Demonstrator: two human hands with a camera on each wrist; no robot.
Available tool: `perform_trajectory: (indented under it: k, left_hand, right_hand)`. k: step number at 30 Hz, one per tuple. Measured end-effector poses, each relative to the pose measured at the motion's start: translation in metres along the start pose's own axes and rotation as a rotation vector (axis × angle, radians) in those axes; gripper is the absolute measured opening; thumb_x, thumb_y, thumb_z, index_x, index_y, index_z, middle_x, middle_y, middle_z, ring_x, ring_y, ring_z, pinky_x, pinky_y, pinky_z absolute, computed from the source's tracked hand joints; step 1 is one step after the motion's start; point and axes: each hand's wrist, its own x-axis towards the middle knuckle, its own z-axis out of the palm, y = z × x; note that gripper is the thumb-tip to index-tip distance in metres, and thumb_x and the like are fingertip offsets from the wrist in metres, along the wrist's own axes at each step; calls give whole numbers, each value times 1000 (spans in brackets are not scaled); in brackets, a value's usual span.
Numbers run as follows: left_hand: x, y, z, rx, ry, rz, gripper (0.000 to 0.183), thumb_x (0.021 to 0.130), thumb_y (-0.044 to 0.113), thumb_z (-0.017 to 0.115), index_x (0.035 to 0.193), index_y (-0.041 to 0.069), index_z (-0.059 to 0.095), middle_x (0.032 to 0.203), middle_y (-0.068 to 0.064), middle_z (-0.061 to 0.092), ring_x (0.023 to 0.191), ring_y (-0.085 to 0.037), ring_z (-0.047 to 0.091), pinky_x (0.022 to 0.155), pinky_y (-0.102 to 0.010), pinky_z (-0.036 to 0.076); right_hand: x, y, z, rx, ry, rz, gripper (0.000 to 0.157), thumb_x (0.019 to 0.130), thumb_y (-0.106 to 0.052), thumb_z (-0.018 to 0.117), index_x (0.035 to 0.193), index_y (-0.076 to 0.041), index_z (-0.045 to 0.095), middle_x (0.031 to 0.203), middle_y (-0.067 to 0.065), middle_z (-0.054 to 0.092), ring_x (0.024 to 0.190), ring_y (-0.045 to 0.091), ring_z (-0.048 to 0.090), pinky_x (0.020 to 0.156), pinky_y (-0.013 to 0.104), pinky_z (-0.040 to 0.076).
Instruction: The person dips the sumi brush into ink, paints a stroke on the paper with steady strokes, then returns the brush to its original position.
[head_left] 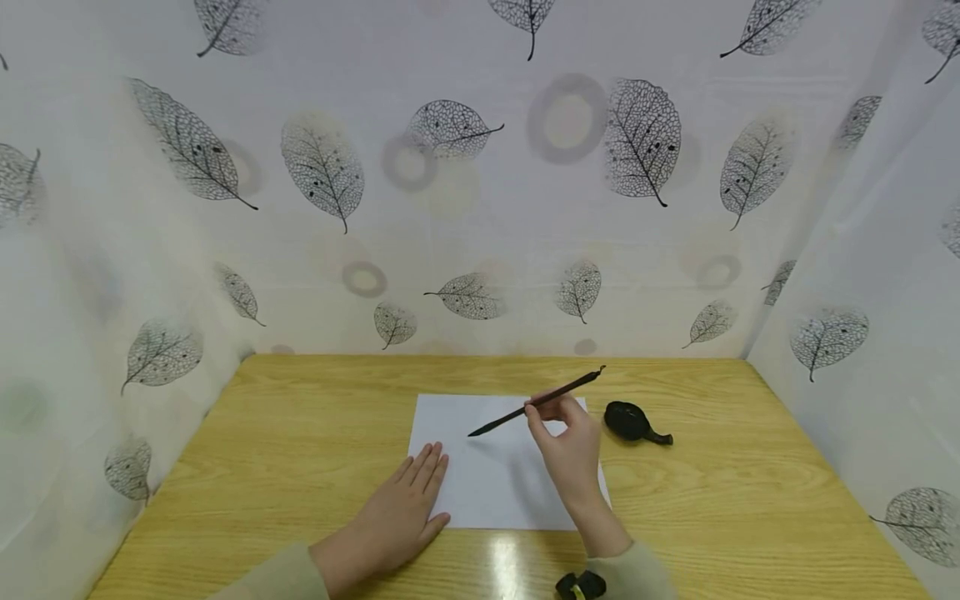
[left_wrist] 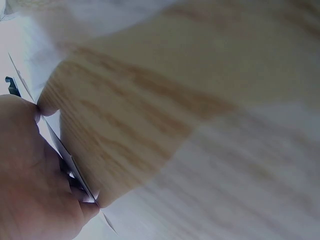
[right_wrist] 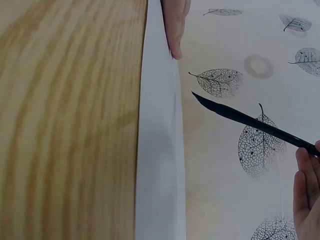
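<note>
The head view shows a leaf-patterned curtain (head_left: 480, 221) behind a wooden table (head_left: 315, 417). White paper (head_left: 495, 496) lies on the table. The left hand (head_left: 393, 521) rests with straight fingers across the paper's left edge. The right hand (head_left: 572, 450) pinches a dark brush (head_left: 510, 416), tilted, its tip leftward above the paper. A black dish (head_left: 628, 421) sits just right.

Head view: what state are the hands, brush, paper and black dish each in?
Paper: lying flat, no writing visible
Brush: slanted, tip off the paper
Left hand: resting across the paper's left edge, fingers straight
Right hand: pinching the brush
Black dish: untouched; contents too dark to tell
</note>
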Motion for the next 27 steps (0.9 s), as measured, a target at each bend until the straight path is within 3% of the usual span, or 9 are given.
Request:
perform_trajectory:
  k: [11,27]
  left_hand:
    - [-1,1,0,13,-11,-6,75,110,45,51,162,-6,35,172,-25,30,161,-37,33,128,-52,37]
    - [2,0,2,28,-20,-11,76,110,48,49,163,-5,34,173,-24,29,161,-36,32,128,-52,36]
  right_hand:
    - [-5,1,12,-38,-1,27,13,87,5,82,96,-3,77,83,7,80,73,5,70,74,20,58]
    - [-7,2,20,-76,-3,41,14,86,3,82,97,-4,76,82,6,79,73,9,72,72,21,60]
